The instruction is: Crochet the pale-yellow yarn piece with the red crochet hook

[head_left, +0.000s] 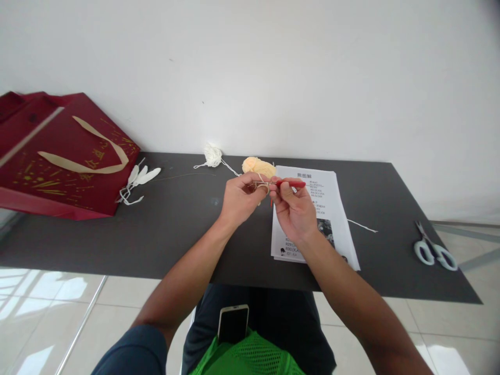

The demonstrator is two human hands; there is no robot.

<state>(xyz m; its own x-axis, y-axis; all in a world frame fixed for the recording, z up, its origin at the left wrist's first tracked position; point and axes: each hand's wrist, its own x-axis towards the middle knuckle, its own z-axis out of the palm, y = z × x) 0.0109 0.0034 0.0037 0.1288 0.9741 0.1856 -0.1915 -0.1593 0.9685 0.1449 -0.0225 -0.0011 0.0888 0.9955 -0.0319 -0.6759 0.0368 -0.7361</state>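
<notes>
My right hand [295, 211] grips a crochet hook [292, 184] by its red handle, with the thin metal shaft pointing left. My left hand [242, 197] is closed in a pinch on yarn [261, 183] around the hook's tip; the stitches are too small to make out. Just behind the hands lies a pale yellow ball of yarn [258, 166]. A white ball of yarn [213, 155] sits to its left with a strand trailing toward my hands. Under my right hand are printed sheets [332, 192] with text and a dark picture.
A dark red gift bag [74, 156] lies at the left, beside white crocheted pieces [142, 176] with loose tails. Grey-handled scissors [434, 251] rest near the right end of the dark table [175, 239]. A phone [233, 324] is on my lap. The wall borders the table's back.
</notes>
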